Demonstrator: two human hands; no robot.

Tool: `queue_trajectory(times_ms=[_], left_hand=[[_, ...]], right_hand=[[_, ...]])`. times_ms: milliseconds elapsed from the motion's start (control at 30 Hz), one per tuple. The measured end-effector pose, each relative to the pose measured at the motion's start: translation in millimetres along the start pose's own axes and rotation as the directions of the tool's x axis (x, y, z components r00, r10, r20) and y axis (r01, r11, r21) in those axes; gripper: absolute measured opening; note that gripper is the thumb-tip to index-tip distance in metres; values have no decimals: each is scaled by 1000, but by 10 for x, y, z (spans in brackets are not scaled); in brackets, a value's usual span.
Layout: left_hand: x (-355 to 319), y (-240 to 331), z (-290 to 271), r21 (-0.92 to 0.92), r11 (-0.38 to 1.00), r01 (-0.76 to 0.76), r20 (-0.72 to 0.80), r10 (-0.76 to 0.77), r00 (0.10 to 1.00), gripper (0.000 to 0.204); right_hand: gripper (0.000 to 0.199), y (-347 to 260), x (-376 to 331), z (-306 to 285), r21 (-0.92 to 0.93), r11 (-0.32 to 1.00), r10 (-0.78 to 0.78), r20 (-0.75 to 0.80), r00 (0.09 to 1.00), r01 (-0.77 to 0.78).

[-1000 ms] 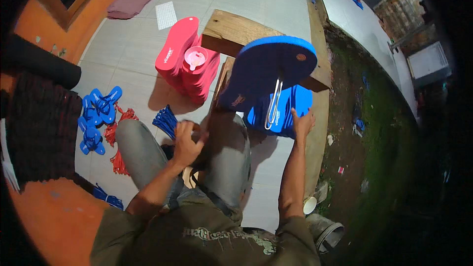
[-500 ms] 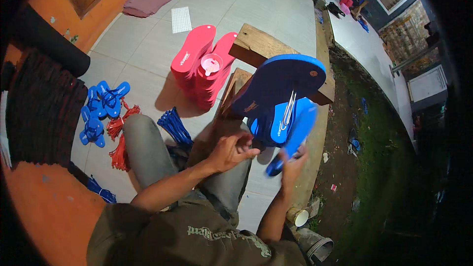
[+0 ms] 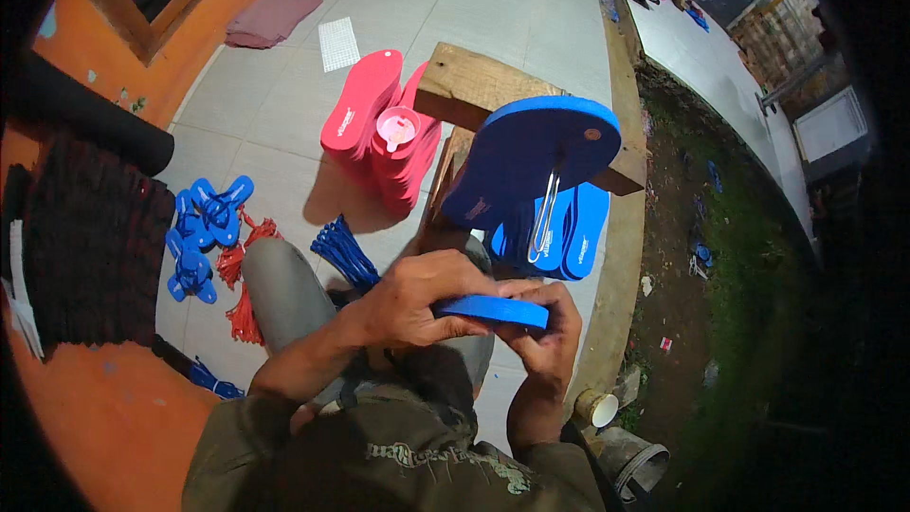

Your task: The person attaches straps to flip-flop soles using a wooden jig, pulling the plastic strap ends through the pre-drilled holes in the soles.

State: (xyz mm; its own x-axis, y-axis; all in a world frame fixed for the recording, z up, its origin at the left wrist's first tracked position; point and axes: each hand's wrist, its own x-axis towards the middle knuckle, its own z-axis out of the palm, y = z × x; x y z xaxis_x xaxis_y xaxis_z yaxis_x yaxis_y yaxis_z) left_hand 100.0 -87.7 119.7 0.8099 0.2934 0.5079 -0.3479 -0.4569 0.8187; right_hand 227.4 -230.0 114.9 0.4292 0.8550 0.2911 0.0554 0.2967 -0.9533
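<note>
Head camera: the left hand (image 3: 424, 296) and the right hand (image 3: 550, 332) meet above the person's lap, both clamped on one blue sole (image 3: 502, 310). That sole is seen nearly edge-on, its rim facing the wearer; the left hand grips its left part, the right hand its right part, and the fingers of the two come close together along the far side.

Just beyond them stands a wooden stand (image 3: 464, 85), carrying a large blue sole-shaped piece (image 3: 540, 156) that tilts over it. A metal loop (image 3: 545, 223) juts below that piece, partly in front of a group of blue soles (image 3: 583, 237) just beside the stand.

Left of the stand, pink soles (image 3: 365, 104) rise in two stacks on the tiled floor (image 3: 275, 114), with a pink cup (image 3: 398, 128) on the nearer one. A bundle of blue straps (image 3: 343, 251) lies near the left hand. Farther left are red straps (image 3: 245, 313) and several blue sandals (image 3: 216, 213), beside a dark stack of material (image 3: 90, 237). A cream cup (image 3: 597, 408) lies near the right forearm, next to a grey bucket (image 3: 635, 460).
</note>
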Motion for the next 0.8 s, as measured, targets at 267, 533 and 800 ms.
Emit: queue_trajectory(times_ms=[267, 533, 800], left_hand=[[404, 16, -121, 301, 834, -462, -60, 500, 864, 26], [500, 17, -104, 373, 857, -355, -129, 427, 895, 31], [477, -192, 133, 543, 828, -142, -582, 492, 647, 59]], right_hand=[[30, -210, 380, -44, -411, 754, -529, 81, 845, 512], [36, -162, 424, -35, -429, 787, -524, -83, 847, 444], [72, 21, 561, -71, -813, 523, -723, -264, 638, 256]])
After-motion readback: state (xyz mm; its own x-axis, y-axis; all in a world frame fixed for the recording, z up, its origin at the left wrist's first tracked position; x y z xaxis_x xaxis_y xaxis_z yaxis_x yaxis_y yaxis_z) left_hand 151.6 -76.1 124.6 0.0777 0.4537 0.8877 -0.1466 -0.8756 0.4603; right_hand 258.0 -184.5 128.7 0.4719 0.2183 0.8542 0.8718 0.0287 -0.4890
